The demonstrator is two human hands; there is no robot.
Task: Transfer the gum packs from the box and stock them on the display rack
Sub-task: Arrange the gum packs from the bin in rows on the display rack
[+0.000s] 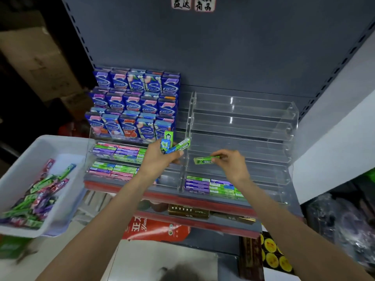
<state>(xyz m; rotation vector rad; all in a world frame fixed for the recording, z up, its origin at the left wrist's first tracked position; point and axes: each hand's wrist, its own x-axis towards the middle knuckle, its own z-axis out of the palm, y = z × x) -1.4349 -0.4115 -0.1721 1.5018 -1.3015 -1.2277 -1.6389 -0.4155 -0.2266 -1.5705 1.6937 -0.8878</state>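
My left hand (160, 157) grips a small bunch of gum packs (172, 144), green and blue, in front of the divide between two clear acrylic racks. My right hand (231, 159) pinches one green gum pack (205, 159) by its right end, held level over a low tier of the right rack (243, 126). That rack's upper tiers hold nothing; its bottom tier carries purple and green packs (211, 186). The white box (67, 142) at the left holds several loose green, purple and red packs (38, 197).
The left rack (90, 136) holds rows of blue and purple boxed gum (134, 104) above tiers of pink, green and purple stick packs. Under the shelf edge (182, 199) lie gold boxes and red packaging. Cardboard cartons stand far left; dark bags sit at the right.
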